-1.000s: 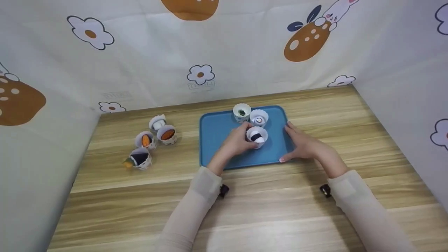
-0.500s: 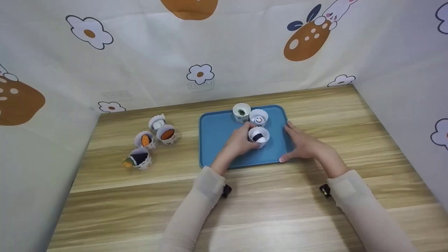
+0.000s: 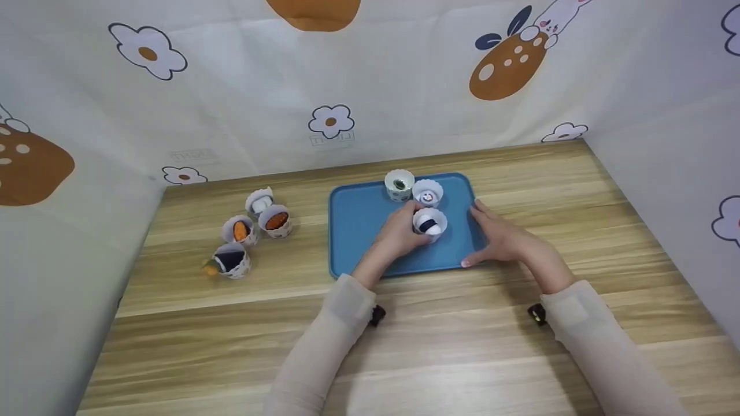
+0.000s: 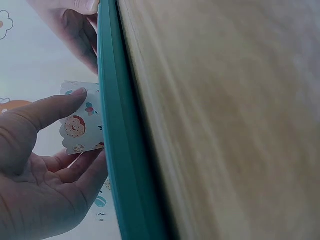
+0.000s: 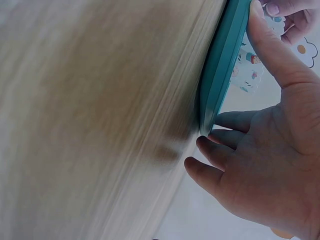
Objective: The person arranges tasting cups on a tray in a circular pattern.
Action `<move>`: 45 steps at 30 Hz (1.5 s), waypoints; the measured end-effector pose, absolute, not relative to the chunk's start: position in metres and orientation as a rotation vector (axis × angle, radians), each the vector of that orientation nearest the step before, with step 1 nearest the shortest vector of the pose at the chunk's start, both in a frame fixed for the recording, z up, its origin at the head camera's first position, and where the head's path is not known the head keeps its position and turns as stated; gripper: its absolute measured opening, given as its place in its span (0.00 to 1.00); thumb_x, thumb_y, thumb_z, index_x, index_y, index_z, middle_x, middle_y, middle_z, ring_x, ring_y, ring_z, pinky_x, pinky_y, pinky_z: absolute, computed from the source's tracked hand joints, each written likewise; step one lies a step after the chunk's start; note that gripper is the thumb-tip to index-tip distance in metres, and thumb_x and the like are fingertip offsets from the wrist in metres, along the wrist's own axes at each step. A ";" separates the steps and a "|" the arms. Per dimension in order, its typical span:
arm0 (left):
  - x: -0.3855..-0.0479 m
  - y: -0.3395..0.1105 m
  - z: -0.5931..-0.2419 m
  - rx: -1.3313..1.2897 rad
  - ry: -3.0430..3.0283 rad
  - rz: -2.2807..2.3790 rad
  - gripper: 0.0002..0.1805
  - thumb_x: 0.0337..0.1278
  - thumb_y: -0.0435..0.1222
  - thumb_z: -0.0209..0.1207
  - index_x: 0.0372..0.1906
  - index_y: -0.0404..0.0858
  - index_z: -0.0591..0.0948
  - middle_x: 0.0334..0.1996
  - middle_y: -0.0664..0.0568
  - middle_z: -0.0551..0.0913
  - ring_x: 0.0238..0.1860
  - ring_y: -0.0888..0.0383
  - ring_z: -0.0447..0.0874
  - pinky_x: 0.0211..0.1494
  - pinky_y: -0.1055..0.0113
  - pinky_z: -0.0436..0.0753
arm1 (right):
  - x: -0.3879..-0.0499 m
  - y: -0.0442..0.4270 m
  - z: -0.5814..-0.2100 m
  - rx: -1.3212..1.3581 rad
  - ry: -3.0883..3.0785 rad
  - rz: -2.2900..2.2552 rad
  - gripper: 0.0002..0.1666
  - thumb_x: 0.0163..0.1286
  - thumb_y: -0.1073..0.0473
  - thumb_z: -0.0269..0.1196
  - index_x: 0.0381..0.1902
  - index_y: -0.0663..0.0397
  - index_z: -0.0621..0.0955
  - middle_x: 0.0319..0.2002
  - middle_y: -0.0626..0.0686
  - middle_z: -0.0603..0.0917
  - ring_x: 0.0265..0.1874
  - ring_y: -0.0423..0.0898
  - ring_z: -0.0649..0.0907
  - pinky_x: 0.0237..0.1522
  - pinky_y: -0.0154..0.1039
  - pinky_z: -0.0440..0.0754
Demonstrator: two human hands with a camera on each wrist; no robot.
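Note:
On a blue tray (image 3: 354, 216), my left hand (image 3: 399, 228) grips a white scalloped paper baking cup (image 3: 441, 220) between thumb and fingers. Inside it lies a white, rice-like toy sushi piece (image 3: 428, 225) with a black band. In the left wrist view the held cup (image 4: 75, 125) shows a printed doughnut pattern and its base is close to the tray surface. My right hand (image 3: 504, 238) spans the tray's near right corner, its thumb on the front edge and fingers spread along the right side. The right wrist view shows that thumb touching the tray rim (image 5: 217, 82).
Behind the held cup stand a cup with a green-centred piece (image 3: 399, 193) and a cup with a white round piece (image 3: 428, 188). Left of the tray, several similar cups (image 3: 276, 226) cluster on the wooden table (image 3: 289, 346). A patterned curtain (image 3: 243, 86) borders the table.
The held cup has shifted slightly right across the tray, and my left hand with it. My right hand stays at the tray's corner.

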State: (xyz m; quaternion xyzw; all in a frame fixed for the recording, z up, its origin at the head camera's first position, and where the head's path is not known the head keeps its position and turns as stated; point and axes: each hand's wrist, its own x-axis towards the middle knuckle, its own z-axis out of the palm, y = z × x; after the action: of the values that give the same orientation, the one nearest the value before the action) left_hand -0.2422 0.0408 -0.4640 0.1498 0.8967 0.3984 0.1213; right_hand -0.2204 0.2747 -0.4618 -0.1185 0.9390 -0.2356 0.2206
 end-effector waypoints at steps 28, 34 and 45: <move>-0.241 0.038 -0.462 0.350 2.648 1.299 0.34 0.50 0.34 0.73 0.61 0.37 0.69 0.58 0.45 0.74 0.57 0.51 0.77 0.64 0.59 0.77 | -0.219 0.275 -0.460 -0.327 2.594 -0.658 0.74 0.52 0.36 0.75 0.79 0.65 0.45 0.80 0.67 0.36 0.78 0.69 0.45 0.76 0.63 0.49; -0.241 0.030 -0.459 0.313 2.578 1.364 0.32 0.52 0.33 0.72 0.61 0.39 0.70 0.56 0.47 0.77 0.56 0.51 0.82 0.60 0.61 0.82 | -0.219 0.275 -0.460 -0.318 2.591 -0.646 0.75 0.52 0.35 0.75 0.79 0.65 0.45 0.80 0.67 0.36 0.78 0.68 0.45 0.76 0.63 0.49; -0.237 0.018 -0.454 0.324 2.549 1.400 0.26 0.55 0.34 0.70 0.57 0.39 0.74 0.55 0.46 0.80 0.56 0.49 0.83 0.59 0.59 0.83 | -0.220 0.274 -0.460 -0.343 2.600 -0.639 0.75 0.51 0.35 0.75 0.78 0.68 0.46 0.79 0.69 0.37 0.77 0.69 0.46 0.76 0.63 0.50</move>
State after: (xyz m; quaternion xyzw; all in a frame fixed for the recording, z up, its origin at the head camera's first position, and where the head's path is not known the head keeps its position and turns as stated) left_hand -0.2375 0.0179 -0.4540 0.1102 0.8661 0.4756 0.1076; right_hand -0.2201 0.2739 -0.4604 -0.1241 0.9397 -0.2311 0.2192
